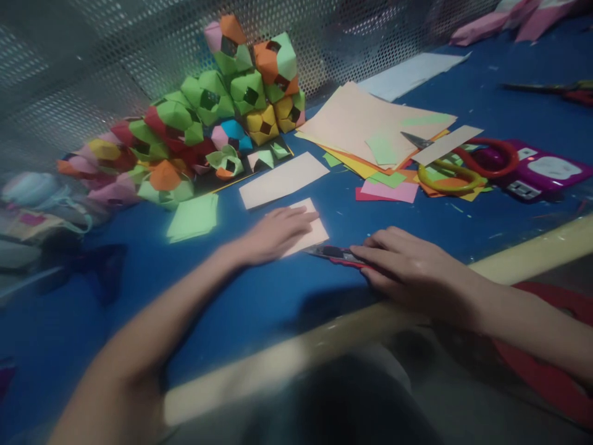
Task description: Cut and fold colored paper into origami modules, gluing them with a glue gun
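My left hand (278, 233) lies flat with its fingers stretched over a small pale pink paper piece (319, 232), pressing it to the blue table. In my right hand (407, 262) is a utility knife (341, 255) with a red and dark body, fingers closed round it. The blade tip points left, close to the paper's lower edge; whether it touches the paper I cannot tell. Just beyond my left hand rests a longer pale paper strip (285, 179). Left of that hand sits a stack of light green paper squares (193, 217).
Folded paper balls (210, 99) in many colours are piled against the perforated metal panel (370, 37). Large paper sheets (352, 120), scissors (482, 164) with red and yellow handles and a purple device (546, 170) lie at the right. A pale rail (259, 377) edges the table.
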### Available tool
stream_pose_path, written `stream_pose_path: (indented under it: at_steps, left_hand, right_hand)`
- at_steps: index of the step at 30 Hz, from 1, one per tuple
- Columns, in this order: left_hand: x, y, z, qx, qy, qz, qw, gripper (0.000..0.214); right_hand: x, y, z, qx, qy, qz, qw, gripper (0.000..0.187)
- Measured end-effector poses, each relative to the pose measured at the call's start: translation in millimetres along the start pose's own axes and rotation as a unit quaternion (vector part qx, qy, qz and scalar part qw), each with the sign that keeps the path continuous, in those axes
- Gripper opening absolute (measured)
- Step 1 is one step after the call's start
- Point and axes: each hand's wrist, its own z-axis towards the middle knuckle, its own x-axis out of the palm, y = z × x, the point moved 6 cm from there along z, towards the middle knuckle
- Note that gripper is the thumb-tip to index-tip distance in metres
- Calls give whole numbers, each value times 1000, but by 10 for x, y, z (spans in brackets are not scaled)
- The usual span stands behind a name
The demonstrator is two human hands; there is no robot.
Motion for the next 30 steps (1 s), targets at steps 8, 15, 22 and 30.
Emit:
stream_pose_path:
  at_steps: [8, 15, 22, 30]
  left_hand:
    - [21, 17, 4, -1, 4, 2, 1000, 32]
    - [24, 13, 4, 2, 4, -2, 1000, 34]
    - [28, 8, -5, 0, 2, -3, 1000, 36]
    - [27, 91, -22, 26, 7, -25, 999, 33]
  right_hand:
    - [24, 30, 32, -3, 4, -3, 1000, 29]
    - [48, 56, 50, -5, 18, 7, 1000, 29]
    - [39, 109, 102, -22, 17, 8, 1000, 28]
    - [56, 113, 108, -17, 20, -6, 1000, 29]
